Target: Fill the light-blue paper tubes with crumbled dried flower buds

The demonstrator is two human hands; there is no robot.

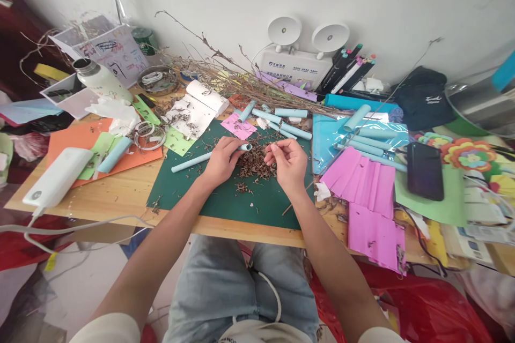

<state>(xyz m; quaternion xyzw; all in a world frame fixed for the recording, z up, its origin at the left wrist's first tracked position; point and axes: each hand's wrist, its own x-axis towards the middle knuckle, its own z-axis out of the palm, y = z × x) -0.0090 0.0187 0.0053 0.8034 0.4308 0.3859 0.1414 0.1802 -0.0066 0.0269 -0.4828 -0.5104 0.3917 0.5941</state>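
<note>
My left hand (222,161) is closed around a light blue rolled paper tube (244,147), whose open end points right. My right hand (288,162) is pinched just beside the tube's mouth, holding bits of dried plant matter. Between both hands, a pile of dried brown plant bits (254,165) lies on the dark green cutting mat (241,201). A longer light blue tube (190,163) lies on the mat left of my left hand.
Several blue tubes (364,139) and pink paper sheets (362,182) lie to the right, with a black phone (424,170). Dried branches (241,83) run along the back. A white power bank (56,178), orange paper (76,142) and a bottle (102,81) sit left.
</note>
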